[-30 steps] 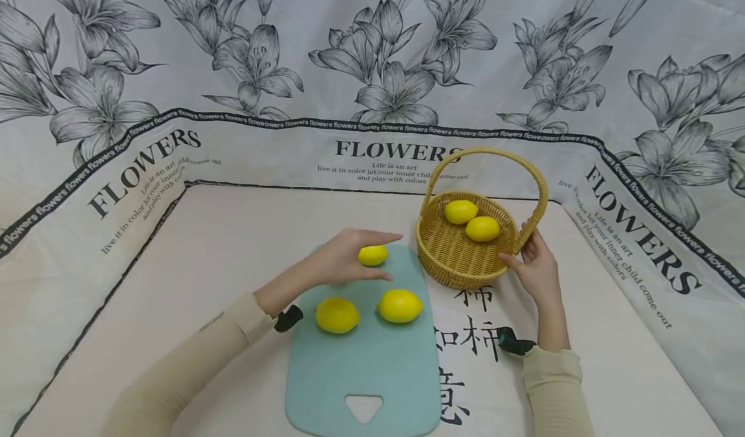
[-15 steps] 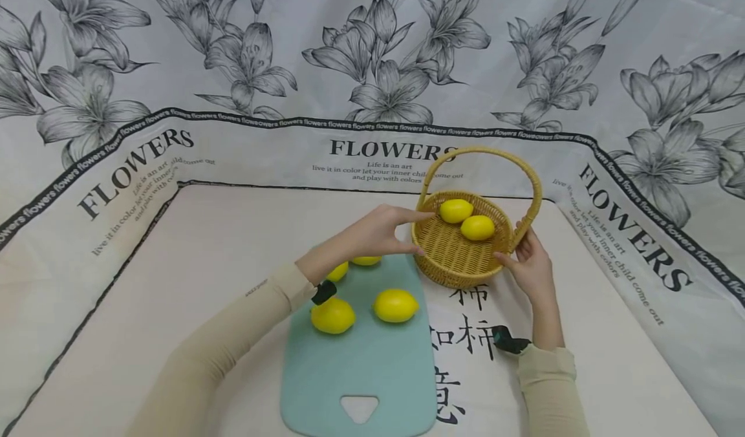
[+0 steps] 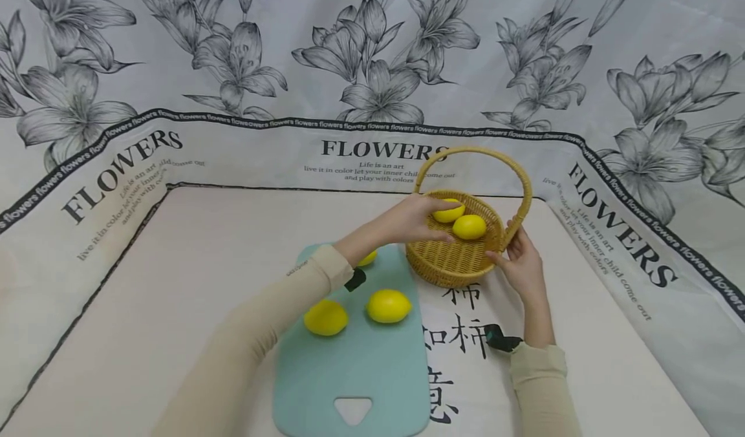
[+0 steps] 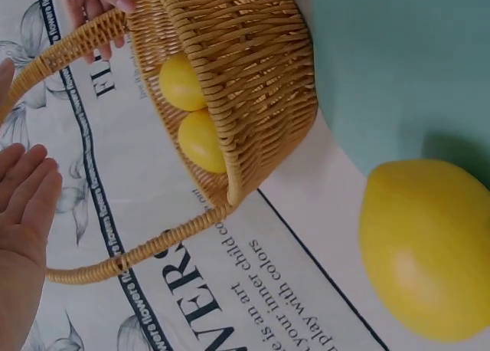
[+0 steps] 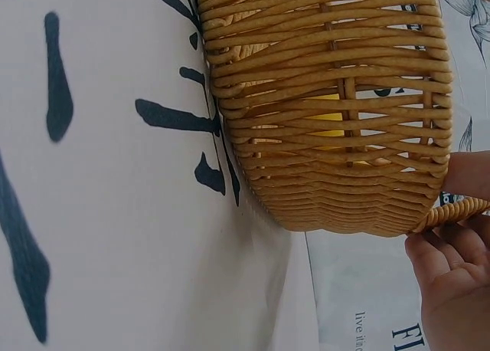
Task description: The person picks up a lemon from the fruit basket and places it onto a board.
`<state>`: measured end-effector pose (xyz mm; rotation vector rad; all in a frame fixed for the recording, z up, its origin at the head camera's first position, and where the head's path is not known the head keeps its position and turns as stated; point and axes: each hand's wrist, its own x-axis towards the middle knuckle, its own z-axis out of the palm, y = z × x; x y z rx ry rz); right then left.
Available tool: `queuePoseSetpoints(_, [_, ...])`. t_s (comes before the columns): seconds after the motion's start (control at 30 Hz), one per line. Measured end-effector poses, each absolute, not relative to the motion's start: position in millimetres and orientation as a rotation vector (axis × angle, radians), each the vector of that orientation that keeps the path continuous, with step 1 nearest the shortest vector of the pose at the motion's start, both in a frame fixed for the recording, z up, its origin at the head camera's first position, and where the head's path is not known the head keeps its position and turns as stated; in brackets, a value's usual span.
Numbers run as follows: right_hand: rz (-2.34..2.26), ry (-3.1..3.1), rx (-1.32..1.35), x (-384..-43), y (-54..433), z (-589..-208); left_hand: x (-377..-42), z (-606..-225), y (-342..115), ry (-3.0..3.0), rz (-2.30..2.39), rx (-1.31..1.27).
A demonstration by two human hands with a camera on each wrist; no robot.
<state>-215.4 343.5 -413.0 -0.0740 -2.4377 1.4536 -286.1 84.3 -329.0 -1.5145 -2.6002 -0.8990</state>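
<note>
A yellow wicker basket (image 3: 445, 272) with a tall arched handle stands at the right, tilted slightly toward me. Inside it lie two lemons (image 3: 469, 227), one partly behind my left fingers. My left hand (image 3: 414, 220) reaches over the basket's left rim, thumb and fingers apart, with nothing between them. In the left wrist view its fingers (image 4: 34, 186) are extended beside the handle. My right hand (image 3: 524, 269) grips the basket's right side where the handle meets the rim. On the pale green cutting board (image 3: 355, 366) lie a left lemon (image 3: 326, 318) and a right lemon (image 3: 388, 306).
Another lemon (image 3: 368, 258) on the board's far part is mostly hidden by my left arm. Black written characters (image 3: 468, 337) mark the white table cover between board and right arm. A floral cloth (image 3: 378, 88) rises behind the table.
My left hand has moved right from above the board's far lemons to over the basket. My right hand keeps its grip on the basket. The whole view has shifted slightly.
</note>
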Motion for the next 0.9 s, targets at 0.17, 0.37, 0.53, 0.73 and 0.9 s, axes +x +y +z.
queuePoseSetpoints(0.17, [1.453, -2.436, -0.076, -215, 343, -410, -294, -332, 98, -2.585, -0.969, -1.507])
queuePoseSetpoints(0.37, [1.465, -2.442, -0.074, -213, 342, -409, -303, -337, 111, -2.627, -1.026, -1.478])
queuePoseSetpoints(0.53, [1.482, -2.427, -0.063, -214, 344, -413, -308, -345, 122, -2.663, -0.983, -1.474])
queuePoseSetpoints(0.73, [1.456, -2.439, -0.091, -214, 344, -412, -317, -352, 133, -2.674, -0.942, -1.455])
queuePoseSetpoints(0.9, [1.431, -2.449, -0.105, -214, 342, -411, -325, -357, 142, -2.673, -0.947, -1.467])
